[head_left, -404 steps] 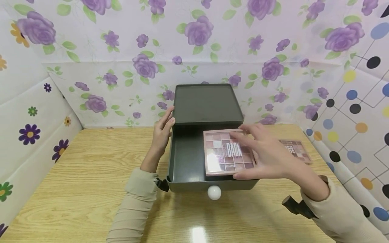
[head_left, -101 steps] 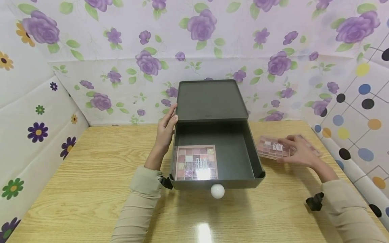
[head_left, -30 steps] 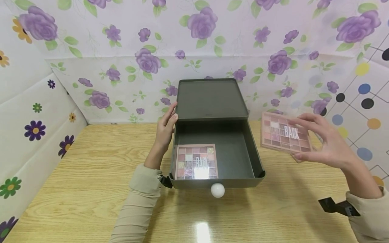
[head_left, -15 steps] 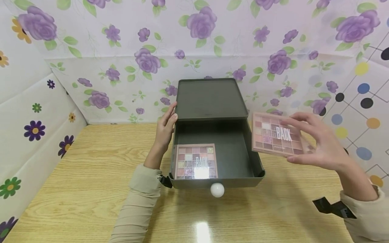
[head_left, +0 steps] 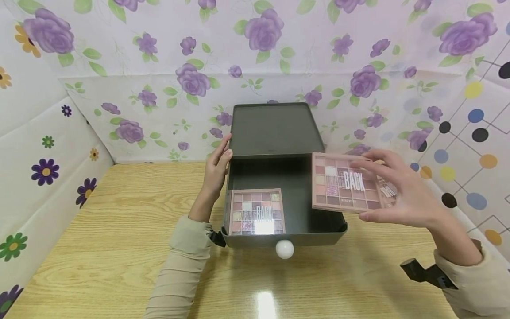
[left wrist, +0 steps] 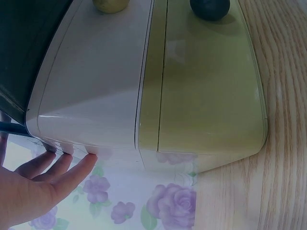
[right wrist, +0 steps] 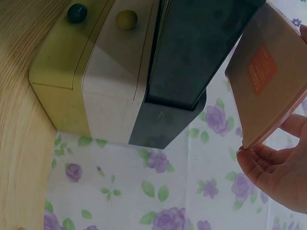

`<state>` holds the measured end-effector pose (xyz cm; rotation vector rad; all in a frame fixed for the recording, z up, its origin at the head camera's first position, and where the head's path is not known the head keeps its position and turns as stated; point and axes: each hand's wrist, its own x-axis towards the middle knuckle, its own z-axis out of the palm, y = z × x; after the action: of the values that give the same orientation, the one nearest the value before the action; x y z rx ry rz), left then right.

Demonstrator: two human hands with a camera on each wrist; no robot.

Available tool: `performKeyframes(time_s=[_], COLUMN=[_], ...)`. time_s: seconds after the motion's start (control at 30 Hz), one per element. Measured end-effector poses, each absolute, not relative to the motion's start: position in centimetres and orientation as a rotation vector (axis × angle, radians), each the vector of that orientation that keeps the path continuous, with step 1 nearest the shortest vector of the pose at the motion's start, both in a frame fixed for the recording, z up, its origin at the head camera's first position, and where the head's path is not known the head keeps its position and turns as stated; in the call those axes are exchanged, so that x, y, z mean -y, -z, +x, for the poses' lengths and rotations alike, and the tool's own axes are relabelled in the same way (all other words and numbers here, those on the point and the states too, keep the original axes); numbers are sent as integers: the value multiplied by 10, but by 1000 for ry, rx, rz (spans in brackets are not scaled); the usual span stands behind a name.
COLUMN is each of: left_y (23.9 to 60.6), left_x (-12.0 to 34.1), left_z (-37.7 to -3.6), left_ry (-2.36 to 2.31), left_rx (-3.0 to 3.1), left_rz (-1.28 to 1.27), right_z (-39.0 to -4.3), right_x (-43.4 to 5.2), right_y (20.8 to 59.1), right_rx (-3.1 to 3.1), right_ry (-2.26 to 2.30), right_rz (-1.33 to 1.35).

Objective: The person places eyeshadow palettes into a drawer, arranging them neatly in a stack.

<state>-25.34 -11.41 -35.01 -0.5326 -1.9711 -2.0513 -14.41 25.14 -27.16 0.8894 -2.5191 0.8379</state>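
My right hand point(head_left: 402, 190) pinches a pink eyeshadow palette point(head_left: 342, 181) with a clear lid marked "BACK", thumb at the near edge and fingers at the far edge. The palette hangs tilted over the right side of a pulled-out dark drawer point(head_left: 283, 240); its plain underside with an orange label point(right wrist: 262, 69) faces the right wrist camera. A matching palette point(head_left: 255, 212) lies flat in the drawer's front left. My left hand point(head_left: 215, 175) rests with extended fingers against the left side of the drawer unit, whose dark top point(head_left: 276, 128) is a shallow-rimmed tray.
Below the dark drawer are a white drawer point(left wrist: 96, 76) and a yellow drawer point(left wrist: 211, 86), both closed, with round knobs. A white knob point(head_left: 284, 249) juts from the dark drawer's front. Another palette point(head_left: 387, 190) shows partly behind my right hand. Floral cloth point(head_left: 159, 88) hangs behind the wooden table point(head_left: 119, 248).
A first palette went from my right hand into the drawer's left side. The right hand then lifted a second palette off the table and carried it left over the drawer. My left hand stayed put.
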Motion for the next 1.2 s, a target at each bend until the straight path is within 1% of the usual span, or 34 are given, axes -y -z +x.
performKeyframes(time_s=[0.4, 0.7, 1.2], left_y=[350, 350, 350], left_x=[114, 114, 114], left_z=[-253, -253, -253], left_ry=[2050, 2037, 2029], left_rx=[1972, 1995, 1996], left_rz=[-539, -530, -519], right_z=[-148, -143, -146], right_x=[-233, -219, -204], right_y=[267, 266, 270], right_rx=[2365, 2435, 2418], right_ry=[-666, -740, -796], right_rz=[1068, 1064, 1116])
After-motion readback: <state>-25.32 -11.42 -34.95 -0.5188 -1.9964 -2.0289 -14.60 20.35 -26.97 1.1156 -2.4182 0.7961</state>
